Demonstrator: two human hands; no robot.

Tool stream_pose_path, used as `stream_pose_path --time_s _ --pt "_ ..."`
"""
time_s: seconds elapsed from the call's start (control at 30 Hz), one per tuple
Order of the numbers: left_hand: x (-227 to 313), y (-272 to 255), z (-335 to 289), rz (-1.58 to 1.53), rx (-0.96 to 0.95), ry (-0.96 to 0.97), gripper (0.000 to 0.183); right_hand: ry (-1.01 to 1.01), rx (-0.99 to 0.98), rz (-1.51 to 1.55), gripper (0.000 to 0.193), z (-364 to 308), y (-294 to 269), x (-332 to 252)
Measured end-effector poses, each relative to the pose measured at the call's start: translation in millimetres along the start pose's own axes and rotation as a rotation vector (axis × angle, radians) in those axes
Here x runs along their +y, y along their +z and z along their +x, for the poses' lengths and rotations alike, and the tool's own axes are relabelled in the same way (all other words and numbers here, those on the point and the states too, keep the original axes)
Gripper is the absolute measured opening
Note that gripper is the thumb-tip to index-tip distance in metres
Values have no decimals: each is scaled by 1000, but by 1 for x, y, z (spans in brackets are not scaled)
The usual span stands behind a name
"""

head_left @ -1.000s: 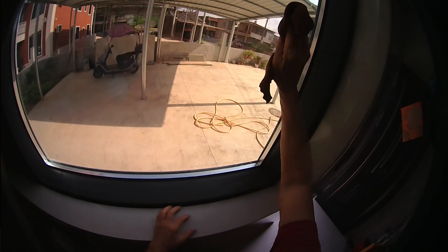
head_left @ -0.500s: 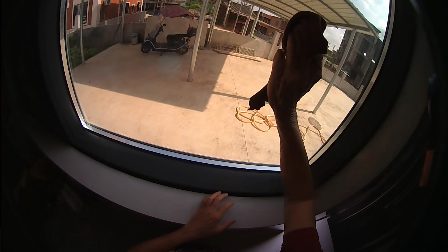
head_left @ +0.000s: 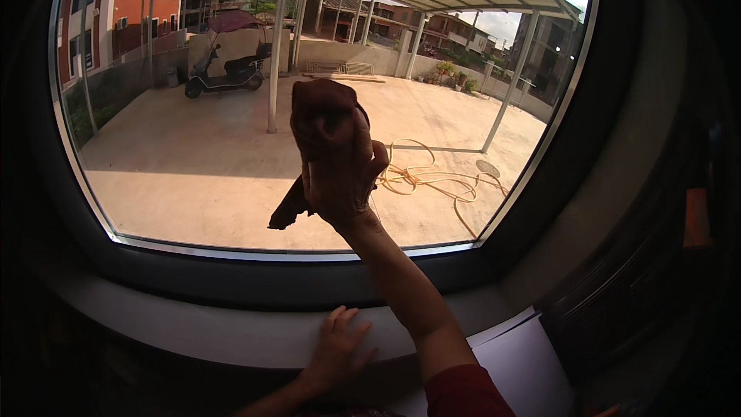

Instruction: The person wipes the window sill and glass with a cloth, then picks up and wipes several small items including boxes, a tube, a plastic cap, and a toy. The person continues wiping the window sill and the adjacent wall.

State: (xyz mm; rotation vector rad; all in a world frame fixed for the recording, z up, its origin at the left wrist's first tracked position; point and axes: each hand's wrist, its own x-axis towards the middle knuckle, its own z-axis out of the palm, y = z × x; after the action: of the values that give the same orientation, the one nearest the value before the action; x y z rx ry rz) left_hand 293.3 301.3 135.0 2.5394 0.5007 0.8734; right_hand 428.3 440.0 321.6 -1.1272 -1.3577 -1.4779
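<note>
A dark reddish cloth [head_left: 324, 102] is bunched under my right hand [head_left: 340, 177], which presses it against the window pane [head_left: 193, 201]. My fingers are wrapped round the cloth, and a loose corner of it hangs down to the left of my wrist. Lower down, my left hand [head_left: 336, 347] rests on the pale window sill [head_left: 231, 332], its fingers spread and nothing in them. The right forearm rises from a dark red sleeve at the bottom.
A dark frame [head_left: 255, 278] with a silvery inner edge surrounds the pane. White sheets or a flat board [head_left: 525, 363] lie below the sill at right. Outside, behind the glass, are a scooter [head_left: 228, 73], a coiled yellow hose [head_left: 417, 177] and roof posts [head_left: 279, 54].
My right hand has moved the cloth left and downward across the glass. The left hand stays on the sill. The whole view has shifted somewhat.
</note>
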Motion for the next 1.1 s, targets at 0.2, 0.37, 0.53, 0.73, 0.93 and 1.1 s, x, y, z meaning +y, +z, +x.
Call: stream_pose_path --time_s 0.2,0.37,0.53,0.73,0.93,1.1 --pt "-10 -27 -17 37 34 -11 45 482 316 234 17 -27 -44 106" --pt "-48 -71 -45 176 239 -157 43 444 75 -565 45 -119 -94 180" --pt "-87 -120 -77 304 377 -362 42 641 323 -386 35 -123 -87 200" --pt "-109 -127 -94 369 285 -505 52 418 280 -405 38 -19 -35 116" --pt "-106 -130 -93 370 311 -476 53 201 146 -96 39 29 -9 1" --pt "-108 -141 -101 358 325 -471 53 161 -149 544 40 23 16 -88"
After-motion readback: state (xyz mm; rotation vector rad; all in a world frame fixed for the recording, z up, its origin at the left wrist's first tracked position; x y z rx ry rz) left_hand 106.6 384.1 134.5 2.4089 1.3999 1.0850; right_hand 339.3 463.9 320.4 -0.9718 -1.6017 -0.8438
